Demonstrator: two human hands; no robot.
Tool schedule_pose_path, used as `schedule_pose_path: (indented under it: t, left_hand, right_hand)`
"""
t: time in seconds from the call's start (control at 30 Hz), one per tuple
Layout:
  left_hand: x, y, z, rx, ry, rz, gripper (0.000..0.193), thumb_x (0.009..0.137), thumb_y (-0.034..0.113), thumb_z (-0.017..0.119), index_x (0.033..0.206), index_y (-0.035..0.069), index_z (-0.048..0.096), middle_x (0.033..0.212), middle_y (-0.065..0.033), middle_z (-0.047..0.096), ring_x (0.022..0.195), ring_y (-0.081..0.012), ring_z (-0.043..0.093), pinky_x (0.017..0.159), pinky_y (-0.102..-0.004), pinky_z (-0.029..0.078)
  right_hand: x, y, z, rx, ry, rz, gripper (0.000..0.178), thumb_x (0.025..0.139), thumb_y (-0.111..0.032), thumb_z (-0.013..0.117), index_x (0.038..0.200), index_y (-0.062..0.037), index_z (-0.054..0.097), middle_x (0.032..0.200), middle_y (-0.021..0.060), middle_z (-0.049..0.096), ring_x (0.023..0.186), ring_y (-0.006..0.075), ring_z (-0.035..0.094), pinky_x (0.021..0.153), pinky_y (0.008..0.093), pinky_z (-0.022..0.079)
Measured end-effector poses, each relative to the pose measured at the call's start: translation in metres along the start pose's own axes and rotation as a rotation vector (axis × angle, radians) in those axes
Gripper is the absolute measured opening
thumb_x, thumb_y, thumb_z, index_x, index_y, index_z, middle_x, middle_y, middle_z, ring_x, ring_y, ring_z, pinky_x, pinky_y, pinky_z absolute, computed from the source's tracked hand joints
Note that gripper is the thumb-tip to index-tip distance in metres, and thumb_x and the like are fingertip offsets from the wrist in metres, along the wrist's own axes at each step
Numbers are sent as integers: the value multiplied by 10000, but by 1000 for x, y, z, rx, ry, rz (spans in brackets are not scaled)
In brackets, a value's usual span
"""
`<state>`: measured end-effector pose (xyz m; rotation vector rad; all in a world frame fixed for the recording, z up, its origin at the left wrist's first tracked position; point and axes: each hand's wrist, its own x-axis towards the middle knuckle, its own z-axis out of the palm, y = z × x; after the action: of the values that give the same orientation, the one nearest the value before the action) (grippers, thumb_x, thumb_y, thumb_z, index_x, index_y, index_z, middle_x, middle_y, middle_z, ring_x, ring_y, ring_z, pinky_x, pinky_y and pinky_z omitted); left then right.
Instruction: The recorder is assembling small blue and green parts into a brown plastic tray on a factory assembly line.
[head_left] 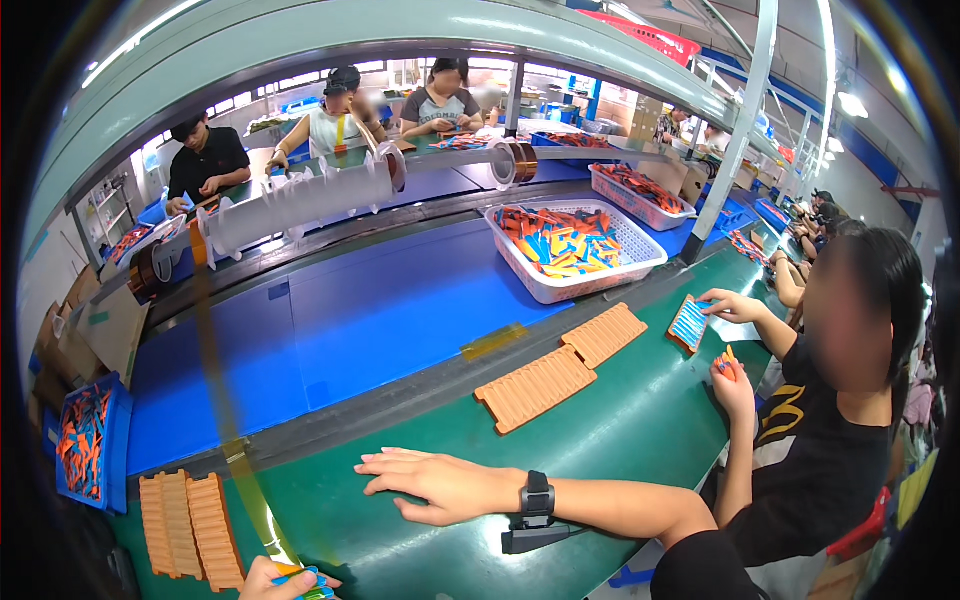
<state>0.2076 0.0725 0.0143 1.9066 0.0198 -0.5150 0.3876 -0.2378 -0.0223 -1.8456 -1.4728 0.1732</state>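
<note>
At the lower edge, my left hand [272,580] is closed around several small coloured pieces [308,582] in blue, green and orange. A strip of translucent yellow tape [252,490] runs down to just above that hand. My right hand [430,485], with a black watch on the wrist, is stretched palm down over the green tabletop [400,555], fingers apart and holding nothing. Whether it touches the surface I cannot tell. Left of my left hand lie orange ridged trays [190,530], side by side.
Two more ridged trays [540,388] lie beyond my right hand, beside a blue conveyor belt [350,320]. A white basket [540,285] of coloured pieces stands on the belt; a blue bin [115,440] is at left. At right, a co-worker [820,430] handles a filled tray [688,325].
</note>
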Motion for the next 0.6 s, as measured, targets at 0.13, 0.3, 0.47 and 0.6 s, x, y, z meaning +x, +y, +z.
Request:
schedule_pose_path:
  t: [0.13, 0.3, 0.47, 0.6]
  left_hand:
    - [-3, -38, -2, 63, 203, 142, 378, 1037, 268, 564, 825, -35, 645, 743, -82, 652, 638, -181, 595, 634, -340, 494]
    - [-1, 0, -1, 46, 118, 34, 395, 1021, 236, 598, 698, 31, 500, 668, 34, 458, 601, -93, 393, 551, -312, 323]
    - [0, 3, 8, 49, 202, 46, 412, 1010, 238, 606, 669, 29, 506, 611, 36, 432, 582, -83, 376, 537, -342, 290]
    - [-3, 14, 5, 132, 159, -11, 394, 1005, 280, 605, 705, 26, 575, 614, -8, 457, 597, -98, 388, 553, -344, 298]
  right_hand:
    - [1, -3, -3, 20, -8, -2, 364, 938, -96, 549, 1291, -17, 587, 1515, 224, 477, 1466, 355, 389, 1261, 476, 257]
    - [-1, 1, -2, 10, -4, -7, 364, 935, -96, 552, 1287, -13, 582, 1505, 232, 482, 1462, 362, 390, 1261, 478, 256]
    - [-1, 3, -1, 22, 13, -31, 367, 929, -94, 558, 1286, -11, 580, 1502, 238, 482, 1461, 366, 388, 1260, 477, 257]
    - [-1, 3, -1, 15, 2, -29, 375, 928, -93, 559, 1294, -13, 576, 1502, 237, 482, 1465, 364, 383, 1262, 476, 253]
